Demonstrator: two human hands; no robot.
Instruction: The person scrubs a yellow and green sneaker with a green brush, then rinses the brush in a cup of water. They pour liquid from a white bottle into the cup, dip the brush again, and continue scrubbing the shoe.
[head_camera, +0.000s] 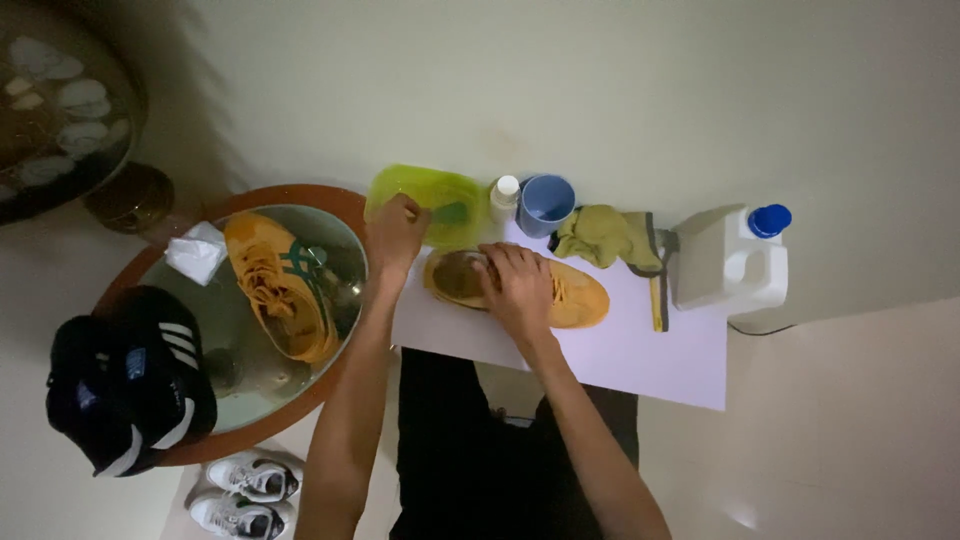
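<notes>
Landmark: the white sheet (620, 350) on the floor; every place below is told from it.
Black shoe (130, 375): far left of the sheet, on the rim of the round glass table (250, 425). It overhangs the edge, so a knock could tip it off.
Second yellow shoe (280, 285): left of the sheet, lying on the glass, apart from both hands.
Left hand (395, 235): at the sheet's upper left corner, closed on what looks like a green brush (450, 213) dipped in the green tub (425, 200). A hard pull could splash or slide the tub.
Right hand (518, 285): fingers spread flat, pressing down on the yellow shoe (575, 300).
Yellow shoe: on the sheet's upper left part, on its side. It may skid if the press eases.
Cup (547, 203), small bottle (506, 192): just above the sheet, near the elbow's path, easy to upset.
Cloth (605, 235): on the sheet's top edge.
Jug (735, 260): at the sheet's right corner, upright and capped.
</notes>
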